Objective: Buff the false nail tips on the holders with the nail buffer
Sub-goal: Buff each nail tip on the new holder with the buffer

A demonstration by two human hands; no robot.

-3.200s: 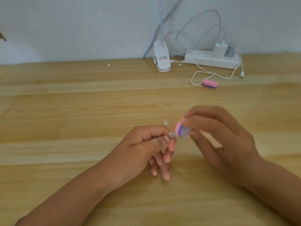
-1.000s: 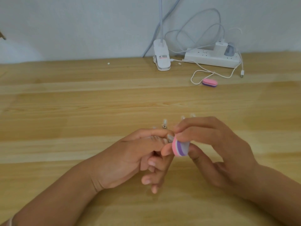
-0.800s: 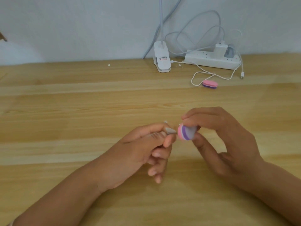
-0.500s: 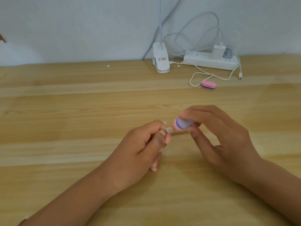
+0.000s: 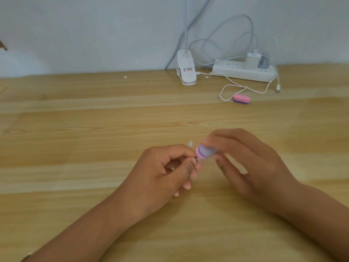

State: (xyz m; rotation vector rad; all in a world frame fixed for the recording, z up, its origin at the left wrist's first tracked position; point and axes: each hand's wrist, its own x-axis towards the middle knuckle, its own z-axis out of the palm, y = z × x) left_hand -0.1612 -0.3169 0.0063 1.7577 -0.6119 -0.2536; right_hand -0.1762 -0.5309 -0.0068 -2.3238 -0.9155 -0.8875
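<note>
On the wooden table [image 5: 75, 129] a small white speck [image 5: 125, 77] lay near the far edge, left of centre. The left hand [image 5: 166, 173] was held near the table's middle, fingers curled inward, thumb and forefinger pinching a nail tip holder [image 5: 197, 159], of which only a blurred sliver showed. A second pale tip [image 5: 190, 144] showed just above the forefinger; whether it stood on the table could not be told. A white lamp clamp [image 5: 186, 72] sat at the back edge. The nail buffer [image 5: 204, 153], pink and purple, touched the pinched holder from above. It was gripped by the right hand [image 5: 251, 163], fingers pressed together on top and thumb beneath. Farther back, a spare buffer [image 5: 241, 99] lay beside a looped white cable [image 5: 226, 89], in front of the power strip [image 5: 243, 71] at the wall.
</note>
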